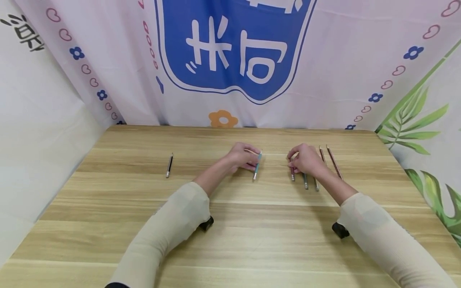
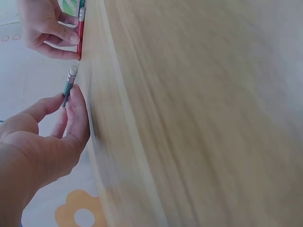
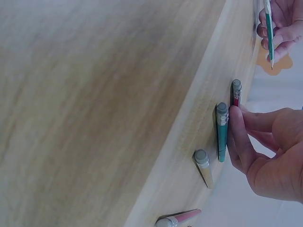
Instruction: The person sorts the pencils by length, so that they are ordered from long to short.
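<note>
My left hand (image 1: pixel 245 157) pinches a light blue-green pencil (image 1: pixel 257 167) between thumb and fingers. Its white eraser end (image 2: pixel 73 72) sticks out past the fingertips in the left wrist view. The right hand (image 1: pixel 306 161) has thumb and fingers round a dark red pencil (image 1: pixel 293 174) lying on the table, whose grey eraser (image 3: pixel 236 85) shows beyond them. Right beside those fingers lies a teal pencil (image 3: pixel 222 135). A tan pencil (image 3: pixel 204 165) comes after it, partly hidden by the right hand and wrist in the head view.
Two dark red pencils, one (image 1: pixel 322 154) nearer the hand and one (image 1: pixel 334 161) farther right, lie beyond the right wrist. A black pencil (image 1: pixel 169 165) with a white end lies alone on the left. The wooden table (image 1: pixel 252 240) meets a printed cloth (image 1: pixel 187 108) at its back edge.
</note>
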